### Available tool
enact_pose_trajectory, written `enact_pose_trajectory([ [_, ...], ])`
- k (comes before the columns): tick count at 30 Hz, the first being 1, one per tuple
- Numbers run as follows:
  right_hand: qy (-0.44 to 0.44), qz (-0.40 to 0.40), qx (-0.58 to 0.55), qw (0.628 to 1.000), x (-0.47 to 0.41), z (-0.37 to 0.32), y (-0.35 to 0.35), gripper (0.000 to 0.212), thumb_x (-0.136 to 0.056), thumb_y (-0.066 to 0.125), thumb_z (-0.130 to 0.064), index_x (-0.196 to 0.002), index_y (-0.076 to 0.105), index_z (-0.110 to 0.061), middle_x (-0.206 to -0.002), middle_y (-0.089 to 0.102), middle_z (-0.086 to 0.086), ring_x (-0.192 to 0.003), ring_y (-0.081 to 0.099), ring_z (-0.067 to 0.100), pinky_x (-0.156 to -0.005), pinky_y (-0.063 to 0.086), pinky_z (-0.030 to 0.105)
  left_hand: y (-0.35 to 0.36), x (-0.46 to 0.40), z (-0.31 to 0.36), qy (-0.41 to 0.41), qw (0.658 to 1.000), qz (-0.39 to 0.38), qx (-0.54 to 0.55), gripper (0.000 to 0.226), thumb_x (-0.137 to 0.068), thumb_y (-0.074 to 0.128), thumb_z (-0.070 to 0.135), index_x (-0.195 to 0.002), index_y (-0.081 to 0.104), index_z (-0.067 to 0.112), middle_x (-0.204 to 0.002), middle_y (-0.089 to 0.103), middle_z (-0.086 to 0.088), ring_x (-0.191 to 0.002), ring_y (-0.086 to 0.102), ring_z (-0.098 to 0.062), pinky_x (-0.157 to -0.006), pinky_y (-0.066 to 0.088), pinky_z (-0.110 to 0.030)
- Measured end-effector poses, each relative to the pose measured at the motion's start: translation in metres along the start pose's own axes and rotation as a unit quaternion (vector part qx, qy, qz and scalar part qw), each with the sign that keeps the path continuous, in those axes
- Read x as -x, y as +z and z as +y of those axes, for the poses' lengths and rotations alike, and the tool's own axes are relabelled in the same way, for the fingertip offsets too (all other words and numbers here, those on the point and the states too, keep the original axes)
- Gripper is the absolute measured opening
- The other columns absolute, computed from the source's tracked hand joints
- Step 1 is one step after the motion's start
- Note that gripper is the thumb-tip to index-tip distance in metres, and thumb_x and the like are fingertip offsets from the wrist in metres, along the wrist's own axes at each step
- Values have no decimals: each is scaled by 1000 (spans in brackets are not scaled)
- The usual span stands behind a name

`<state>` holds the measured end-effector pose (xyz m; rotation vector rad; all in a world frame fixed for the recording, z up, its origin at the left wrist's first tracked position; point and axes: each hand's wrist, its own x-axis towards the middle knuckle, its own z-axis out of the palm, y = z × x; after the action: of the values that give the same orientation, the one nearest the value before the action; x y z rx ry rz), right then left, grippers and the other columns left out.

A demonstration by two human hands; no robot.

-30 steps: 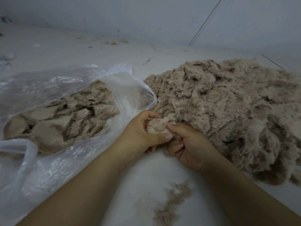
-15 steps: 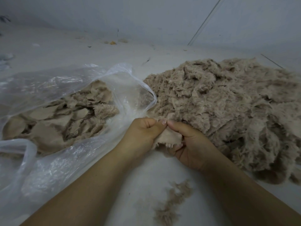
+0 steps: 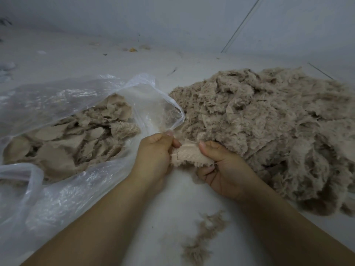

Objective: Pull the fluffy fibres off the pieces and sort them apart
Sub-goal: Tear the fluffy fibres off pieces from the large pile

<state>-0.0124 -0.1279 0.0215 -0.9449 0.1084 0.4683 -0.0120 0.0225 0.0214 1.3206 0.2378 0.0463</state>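
1. The left hand [image 3: 153,152] pinches one end of a small plush fabric piece [image 3: 190,153] and the right hand [image 3: 224,166] grips the other, thumb on top, stretching it, probably so the loose pile along its edge can be plucked.
2. The piece sits between both hands, ribbed knit backing up, shaggy fringe hanging below.
3. A large heap of beige fluffy pieces [image 3: 269,121] lies just right, within reach.
4. An open clear plastic bag [image 3: 149,104] at left holds smoother pieces [image 3: 63,144], seemingly finished.
5. A wispy trail of pulled fibres [image 3: 203,237] lies on the pale floor [image 3: 172,198] between the forearms.
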Motion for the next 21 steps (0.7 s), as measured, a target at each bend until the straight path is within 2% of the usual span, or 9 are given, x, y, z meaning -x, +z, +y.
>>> enact_pose_trajectory([
  [2,1,3,-1,1000,-1,0,0,54,-87,56,-20,-133,44,5,-100,59,18,-53,50,5,-35,31,10,-7,-2,4,-9,999,-12,-39,42,-99,54,21,-58,59,10,-45,44,-6,-30,30,-13,-35,21,-13],
  [3,-1,4,-1,1000,-1,1,0,59,-87,56,-21,-136,41,9,-100,60,19,-53,52,5,-35,31,10,-10,-1,6,-19,997,-34,-69,39,-98,55,17,-59,57,9,-42,38,-5,-28,26,-12,-35,19,-12],
  [5,-4,1,-4,1000,-3,2,-1,58,-85,56,-22,-134,44,7,-87,62,15,-49,49,4,-35,31,10,-14,2,8,-36,988,-93,-121,26,-92,56,2,-66,58,8,-40,36,-4,-26,24,-10,-36,18,-10],
  [7,-2,-9,-5,1000,-4,1,-2,45,-84,56,-23,-121,52,2,-85,56,17,-48,42,4,-35,31,10,-15,5,9,-55,978,-158,-122,9,-79,54,-4,-81,59,3,-47,43,-9,-26,30,-11,-36,19,-10],
  [10,-8,-33,18,999,-3,0,-3,27,-86,55,-25,-90,67,-2,-73,55,12,-50,43,6,-36,31,10,-15,10,12,-109,952,-280,-61,46,-62,46,3,-105,51,-12,-79,53,-29,-36,49,-22,-33,29,-14],
  [12,-5,-39,24,999,-2,-1,-3,29,-89,52,-26,-95,64,0,-73,53,12,-53,43,7,-36,31,10,-16,10,14,-132,939,-319,-14,55,-60,44,6,-112,51,-11,-97,55,-32,-49,57,-28,-33,39,-20],
  [14,-1,-42,16,999,-2,0,-3,30,-89,51,-25,-103,59,1,-75,56,13,-53,44,7,-36,32,10,-16,11,18,-141,938,-316,15,42,-67,50,12,-108,55,-1,-95,55,-24,-53,57,-29,-34,41,-22],
  [17,-4,-27,-7,1000,-3,0,-5,26,-83,55,-21,-98,60,0,-72,64,12,-48,51,8,-35,33,11,-13,10,13,-92,963,-252,-31,21,-80,70,13,-90,54,5,-68,57,-16,-43,49,-22,-34,34,-19],
  [21,12,-18,2,1000,-5,0,-8,33,-80,61,-27,-97,66,1,-75,63,10,-50,52,9,-37,37,15,-12,9,8,-14,975,-203,-94,16,-89,64,8,-75,56,8,-52,50,-8,-36,39,-16,-34,26,-16],
])
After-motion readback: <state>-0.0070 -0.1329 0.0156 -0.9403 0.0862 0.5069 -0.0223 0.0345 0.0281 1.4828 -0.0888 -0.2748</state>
